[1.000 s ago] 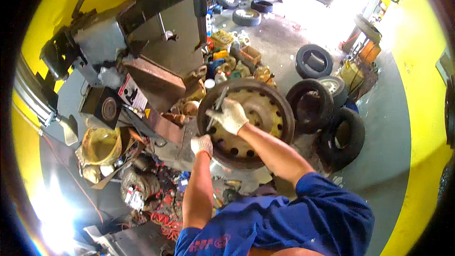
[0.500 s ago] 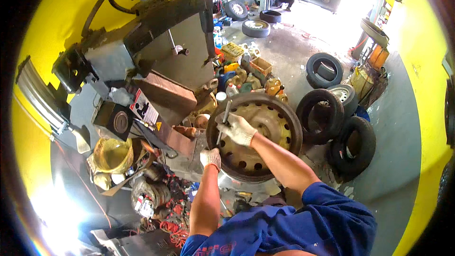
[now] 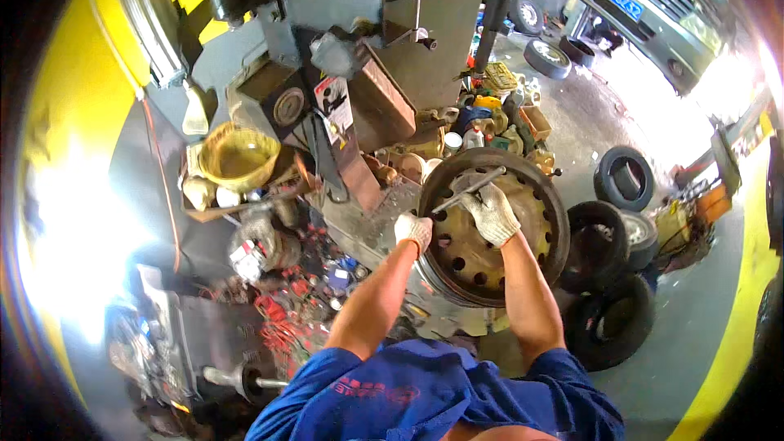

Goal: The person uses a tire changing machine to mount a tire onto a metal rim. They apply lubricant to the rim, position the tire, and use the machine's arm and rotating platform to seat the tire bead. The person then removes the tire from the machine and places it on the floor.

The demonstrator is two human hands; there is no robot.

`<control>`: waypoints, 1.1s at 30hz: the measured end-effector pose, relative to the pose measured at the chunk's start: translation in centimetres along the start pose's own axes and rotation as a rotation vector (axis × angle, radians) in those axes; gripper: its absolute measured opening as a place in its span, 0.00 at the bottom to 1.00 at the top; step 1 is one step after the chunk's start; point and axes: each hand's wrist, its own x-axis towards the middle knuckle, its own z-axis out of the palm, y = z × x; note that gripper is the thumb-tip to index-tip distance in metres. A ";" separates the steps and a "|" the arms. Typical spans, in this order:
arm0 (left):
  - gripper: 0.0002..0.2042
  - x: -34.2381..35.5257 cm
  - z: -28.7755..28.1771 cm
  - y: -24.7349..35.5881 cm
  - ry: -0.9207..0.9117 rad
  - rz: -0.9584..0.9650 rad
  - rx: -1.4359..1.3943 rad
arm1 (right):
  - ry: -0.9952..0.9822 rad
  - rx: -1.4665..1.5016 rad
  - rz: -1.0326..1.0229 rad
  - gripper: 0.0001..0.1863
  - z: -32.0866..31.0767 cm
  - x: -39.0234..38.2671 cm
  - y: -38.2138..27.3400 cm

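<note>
A rusty steel wheel rim, with round holes in a ring near its dark outer edge, lies before me under both hands. My right hand, in a pale knitted glove, is closed around a straight metal bar. The bar slants over the rim's face, its lower end near the left edge and its upper end pointing away to the right. My left hand, gloved too, is closed at the rim's left edge, just below the bar's lower end. Its fingertips are partly hidden there.
Several loose tyres lie to the right. A tyre-changing machine stands at the far left, beside a yellow bucket. Bottles and jugs crowd beyond the rim. Small parts and red cords litter the left floor; a van stands far right.
My view has turned left, so the surroundings sit further right and are tilted. The bar has swung from nearly upright to a rightward slant, with my right hand still on it.
</note>
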 end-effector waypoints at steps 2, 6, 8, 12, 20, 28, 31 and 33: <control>0.16 -4.0 -1.6 4.6 -0.135 0.049 -0.393 | 0.150 0.191 0.058 0.13 -1.0 -1.3 2.7; 0.13 -6.7 -6.0 4.1 -0.040 -0.112 -0.630 | 0.268 -0.145 0.008 0.10 0.8 0.3 1.7; 0.13 -3.9 -3.3 1.6 0.007 -0.045 -0.655 | 0.258 -0.123 0.029 0.12 1.5 0.9 2.4; 0.13 -3.2 -2.8 2.5 0.052 -0.016 -0.544 | 0.196 -0.110 -0.124 0.11 0.2 0.9 2.6; 0.12 -5.9 -5.5 3.2 -0.073 -0.060 -0.779 | 0.258 0.070 0.052 0.11 0.8 0.6 1.0; 0.19 -4.1 -5.2 3.4 -0.215 0.154 -0.074 | 0.438 -0.157 0.107 0.14 0.0 1.0 1.4; 0.16 -3.4 -3.9 2.4 -0.118 0.003 -0.383 | 0.421 -0.259 0.094 0.13 0.4 1.4 1.1; 0.15 -1.7 -2.7 1.2 -0.121 0.122 -0.173 | 0.334 -0.215 0.078 0.13 0.4 1.4 2.1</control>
